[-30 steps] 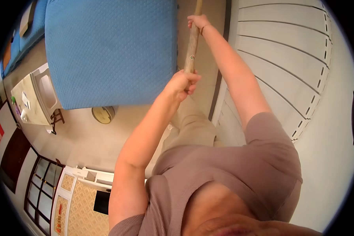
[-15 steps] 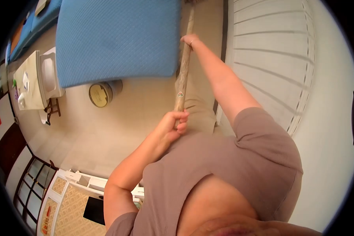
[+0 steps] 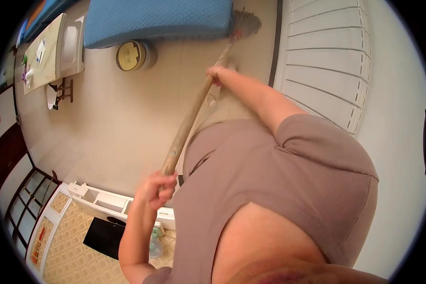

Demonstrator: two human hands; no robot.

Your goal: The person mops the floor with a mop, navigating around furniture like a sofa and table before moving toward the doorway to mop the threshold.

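Head view: both hands clamp the mop handle (image 3: 189,120), left hand (image 3: 155,188) at its end, right hand (image 3: 216,74) midway, mop head (image 3: 245,22) under the mattress (image 3: 161,19) edge.

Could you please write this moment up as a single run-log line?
left hand: grips wooden mop handle top | right hand: grips it lower | mop head: on floor by blue mattress

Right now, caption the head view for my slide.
Both hands grip a wooden mop handle, mop head on tile floor beside a blue mattress.
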